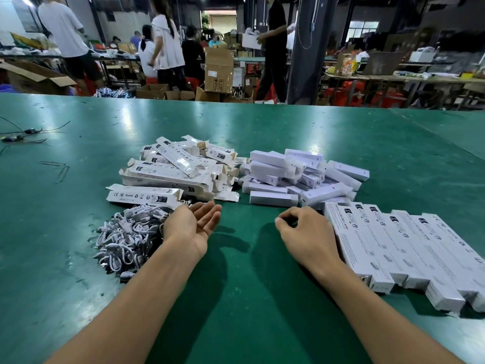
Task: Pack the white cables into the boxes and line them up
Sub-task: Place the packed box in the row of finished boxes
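On the table (236, 298), your left grip (193, 223) lay spread by the cables (126, 237), likely to scoop; right grip (304, 229) slack, empty.

left hand (193, 227): palm up, fingers relaxed | right hand (305, 232): palm down, fingers loosely curled, holding nothing

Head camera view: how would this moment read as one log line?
left hand: open, palm up, beside white cables | right hand: loosely curled, holding nothing, beside lined-up boxes | open boxes: heaped behind
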Tool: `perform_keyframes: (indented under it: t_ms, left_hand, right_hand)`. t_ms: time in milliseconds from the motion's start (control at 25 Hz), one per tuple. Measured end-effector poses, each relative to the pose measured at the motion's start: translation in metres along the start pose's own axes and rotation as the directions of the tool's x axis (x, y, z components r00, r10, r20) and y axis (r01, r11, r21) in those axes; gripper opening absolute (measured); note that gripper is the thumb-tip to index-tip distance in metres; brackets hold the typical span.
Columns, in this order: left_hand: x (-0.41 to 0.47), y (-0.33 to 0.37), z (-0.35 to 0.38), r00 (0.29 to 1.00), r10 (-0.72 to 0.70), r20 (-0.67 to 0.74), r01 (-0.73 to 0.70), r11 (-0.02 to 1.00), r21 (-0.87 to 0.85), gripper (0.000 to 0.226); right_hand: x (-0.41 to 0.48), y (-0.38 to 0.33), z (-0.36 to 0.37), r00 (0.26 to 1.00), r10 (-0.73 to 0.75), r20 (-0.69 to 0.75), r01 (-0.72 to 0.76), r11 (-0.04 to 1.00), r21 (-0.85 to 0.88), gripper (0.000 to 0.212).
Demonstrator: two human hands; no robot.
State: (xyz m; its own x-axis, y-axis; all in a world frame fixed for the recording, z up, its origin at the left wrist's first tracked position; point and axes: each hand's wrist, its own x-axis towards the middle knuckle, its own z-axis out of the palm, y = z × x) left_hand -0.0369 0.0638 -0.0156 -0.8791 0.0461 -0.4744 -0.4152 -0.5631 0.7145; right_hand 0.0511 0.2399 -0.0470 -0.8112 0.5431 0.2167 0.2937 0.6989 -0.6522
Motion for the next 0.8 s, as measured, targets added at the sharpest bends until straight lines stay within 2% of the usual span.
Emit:
perform_keyframes:
  t_ms: [120, 240, 320, 400, 440, 480, 520, 600, 680, 760, 800]
  left_hand:
    - [-0.008, -0.009, 0.005, 0.995, 0.062, 0.082, -0.078, 0.973, 0.216, 0.027]
    - [-0.020, -0.022, 0.007, 0.938, 0.162, 0.308, -0.285, 0.863, 0.416, 0.034]
    - [-0.026, -0.031, 0.006, 0.838, 0.184, 0.513, -0.482, 0.689, 0.541, 0.040]
    - [-0.028, -0.038, 0.006, 0.740, 0.192, 0.645, -0.657, 0.411, 0.631, 0.042]
    - [-0.027, -0.041, 0.005, 0.697, 0.190, 0.691, -0.713, 0.286, 0.641, 0.043]
    - [-0.027, -0.044, 0.005, 0.663, 0.172, 0.728, -0.747, 0.206, 0.632, 0.043]
    - [-0.026, -0.046, 0.005, 0.639, 0.148, 0.755, -0.769, 0.161, 0.619, 0.043]
    - [-0.023, -0.050, 0.002, 0.609, 0.120, 0.784, -0.793, 0.117, 0.597, 0.045]
    - [-0.022, -0.052, 0.000, 0.584, 0.115, 0.804, -0.811, 0.123, 0.572, 0.046]
    - [-0.023, -0.049, 0.000, 0.576, 0.137, 0.806, -0.813, 0.197, 0.548, 0.043]
    - [-0.024, -0.046, 0.001, 0.603, 0.158, 0.782, -0.788, 0.268, 0.554, 0.045]
  right_hand:
    - [0.002, 0.003, -0.002, 1.000, 0.025, 0.002, -0.025, 0.998, 0.057, 0.011]
    - [0.003, 0.004, 0.000, 0.998, 0.008, -0.059, 0.002, 0.984, 0.179, 0.010]
    - [0.006, 0.000, 0.001, 0.999, 0.038, -0.028, -0.023, 0.905, 0.424, 0.013]
    - [0.008, -0.009, 0.000, 0.984, 0.066, 0.168, -0.167, 0.685, 0.709, 0.029]
    - [0.008, -0.013, -0.001, 0.964, 0.043, 0.261, -0.237, 0.580, 0.779, 0.036]
    - [0.008, -0.014, -0.001, 0.949, 0.006, 0.314, -0.271, 0.524, 0.808, 0.042]
    - [0.008, -0.014, 0.000, 0.942, -0.033, 0.334, -0.272, 0.511, 0.816, 0.044]
    - [0.006, -0.011, 0.002, 0.945, -0.102, 0.310, -0.213, 0.526, 0.823, 0.036]
    - [0.005, -0.009, 0.001, 0.954, -0.129, 0.272, -0.167, 0.527, 0.834, 0.026]
    - [0.004, -0.011, -0.002, 0.953, -0.114, 0.282, -0.204, 0.444, 0.872, 0.030]
    - [0.005, -0.012, -0.004, 0.948, -0.109, 0.299, -0.239, 0.374, 0.896, 0.031]
